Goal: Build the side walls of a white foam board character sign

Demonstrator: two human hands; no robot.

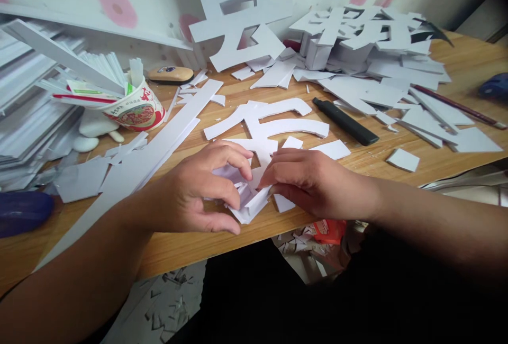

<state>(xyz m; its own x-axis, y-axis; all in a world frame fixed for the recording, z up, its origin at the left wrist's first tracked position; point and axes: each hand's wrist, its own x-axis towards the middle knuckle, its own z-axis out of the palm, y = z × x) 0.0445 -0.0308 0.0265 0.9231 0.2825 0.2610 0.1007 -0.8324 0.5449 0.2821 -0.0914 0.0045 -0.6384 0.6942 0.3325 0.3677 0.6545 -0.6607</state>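
Note:
A white cut-out character lies on the wooden table near its front edge. At its lower end a small folded white piece stands up between my hands. My left hand is at the left of this piece, its fingers curved and apart, with the fingertips near or lightly on it. My right hand has its fingers pinched together at the piece's right side, on its upper edge. The fingers partly hide the lower part of the character.
A black utility knife lies right of the character. White scraps are piled at the back right. A paper cup with strips, long white strips and a blue object are at the left. A brown pencil lies far right.

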